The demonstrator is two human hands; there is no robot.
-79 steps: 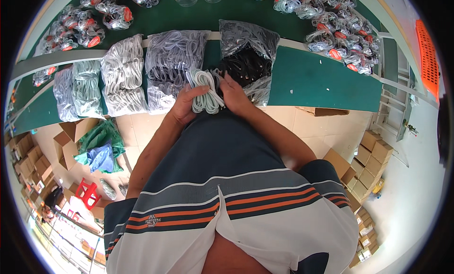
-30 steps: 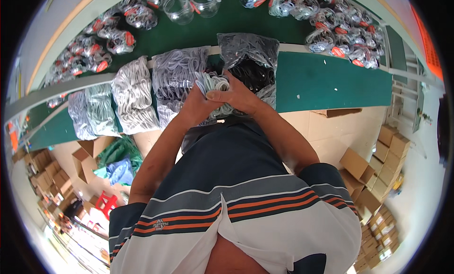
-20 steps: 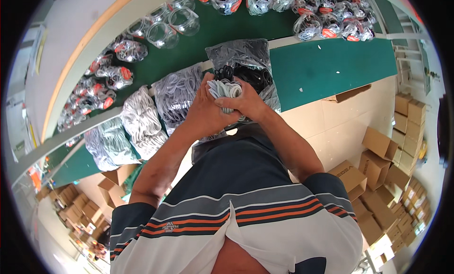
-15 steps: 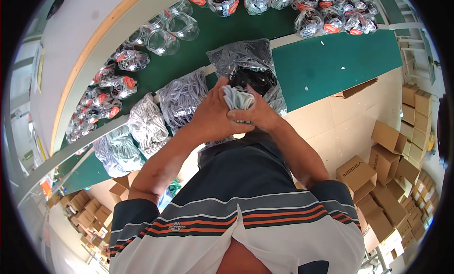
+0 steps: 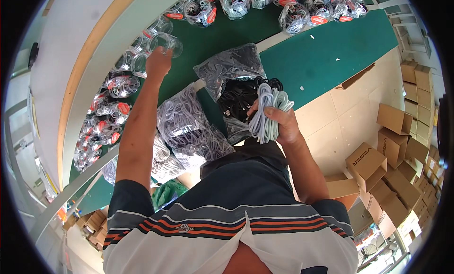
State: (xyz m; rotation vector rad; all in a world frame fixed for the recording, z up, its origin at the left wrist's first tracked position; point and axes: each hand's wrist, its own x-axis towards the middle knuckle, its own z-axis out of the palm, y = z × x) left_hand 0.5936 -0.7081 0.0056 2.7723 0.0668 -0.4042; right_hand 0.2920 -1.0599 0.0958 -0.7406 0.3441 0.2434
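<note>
Over the back-left part of the bench, the person's left hand has its fingers curled at the near rim of a clear jar; whether they have closed on it, the view does not show. The jar looks smooth and touches or nearly touches its neighbours, so a sideways pull could knock the next jar or push into the filled jars along the left. To the right, the right hand is closed around a cable bundle, grey and pale green coils pinched under the thumb, held up above the bench's front edge. A loosened thumb could let a coil slide out and drop past that edge, and loops could snag on the open bag of black cables just behind.

As for room, the left side is tight: jars stand close to the pale board at the bench's back-left. Bags, including the grey cable bag, crowd the front edge at the middle. Between them and the jars lies an open green strip. The widest bare stretch runs toward the bench's right end, with only small pale scraps; beyond that front edge, cardboard boxes stand on the floor.
</note>
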